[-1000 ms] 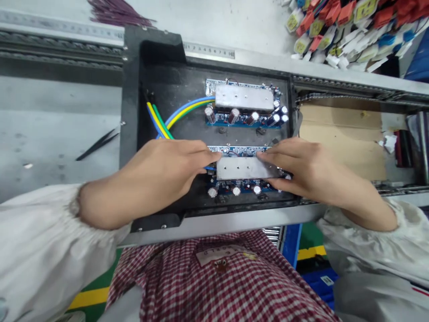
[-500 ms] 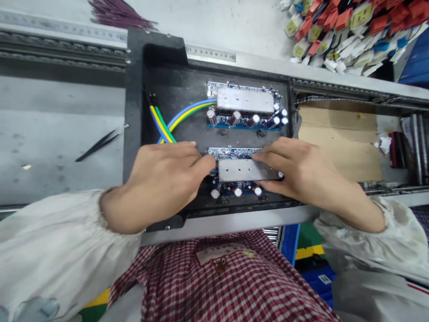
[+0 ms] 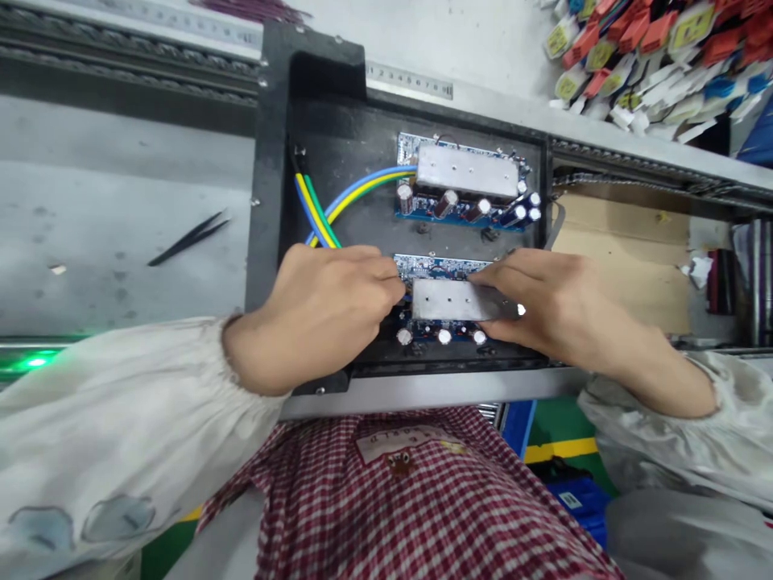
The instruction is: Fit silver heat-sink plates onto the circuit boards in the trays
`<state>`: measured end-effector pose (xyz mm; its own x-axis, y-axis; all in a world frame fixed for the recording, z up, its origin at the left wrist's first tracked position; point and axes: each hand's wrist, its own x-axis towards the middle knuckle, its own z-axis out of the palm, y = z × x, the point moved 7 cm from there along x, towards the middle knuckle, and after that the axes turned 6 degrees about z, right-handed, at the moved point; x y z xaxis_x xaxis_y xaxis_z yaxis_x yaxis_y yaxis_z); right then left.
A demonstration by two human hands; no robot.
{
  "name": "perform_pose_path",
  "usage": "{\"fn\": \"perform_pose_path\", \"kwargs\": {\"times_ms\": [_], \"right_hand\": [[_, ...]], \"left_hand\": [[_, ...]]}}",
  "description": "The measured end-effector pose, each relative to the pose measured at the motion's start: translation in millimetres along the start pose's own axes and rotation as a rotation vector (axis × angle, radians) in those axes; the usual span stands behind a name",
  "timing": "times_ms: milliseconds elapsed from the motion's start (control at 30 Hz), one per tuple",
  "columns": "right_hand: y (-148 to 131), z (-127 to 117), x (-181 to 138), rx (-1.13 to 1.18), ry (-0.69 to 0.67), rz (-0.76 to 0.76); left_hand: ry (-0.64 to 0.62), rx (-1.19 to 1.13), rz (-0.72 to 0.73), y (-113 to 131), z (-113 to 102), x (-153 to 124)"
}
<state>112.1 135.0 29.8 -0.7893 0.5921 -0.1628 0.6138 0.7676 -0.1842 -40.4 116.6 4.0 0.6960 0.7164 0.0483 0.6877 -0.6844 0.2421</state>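
A black fixture tray (image 3: pixel 269 161) holds two blue circuit boards, each with a silver heat sink and capacitors. My left hand (image 3: pixel 326 310) curls its fingers against the left end of the near board (image 3: pixel 450 302), where the wires meet it. My right hand (image 3: pixel 543 302) grips the right end of the same board, with fingers over the heat sink's top and right edge. The far board (image 3: pixel 465 181) lies untouched. Blue, yellow and green wires (image 3: pixel 338 201) curve from the tray's left side to the boards.
Black tweezers (image 3: pixel 190 238) lie on the grey surface left of the tray. A pile of red, yellow and white components (image 3: pixel 640 56) sits at the top right. Cardboard (image 3: pixel 622 250) lies right of the tray. A green light (image 3: pixel 36 361) glows at the left edge.
The view has shifted, so the tray sits further right and higher. My left hand's fingers have curled tighter at the board's left end. A green light has appeared at the left.
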Motion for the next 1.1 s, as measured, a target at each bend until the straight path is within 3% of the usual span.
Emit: {"fn": "perform_pose_path", "kwargs": {"times_ms": [233,500,867,1100], "right_hand": [[-3.0,-1.1,-2.2,-0.012,0.039,-0.046],[-3.4,-7.8,2.9,-0.049,-0.013,-0.011],[-0.8,-8.7,-4.9,0.018,0.101,-0.051],[2.3,-29.4,-13.6,0.1,0.151,-0.028]], "left_hand": [[-0.082,-0.021,-0.032,-3.9,5.3,1.0],[-0.053,-0.038,-0.034,-3.7,3.1,4.9],[-0.112,-0.012,-0.064,-4.8,4.9,7.5],[-0.184,0.016,-0.091,-5.7,6.2,9.9]]}}
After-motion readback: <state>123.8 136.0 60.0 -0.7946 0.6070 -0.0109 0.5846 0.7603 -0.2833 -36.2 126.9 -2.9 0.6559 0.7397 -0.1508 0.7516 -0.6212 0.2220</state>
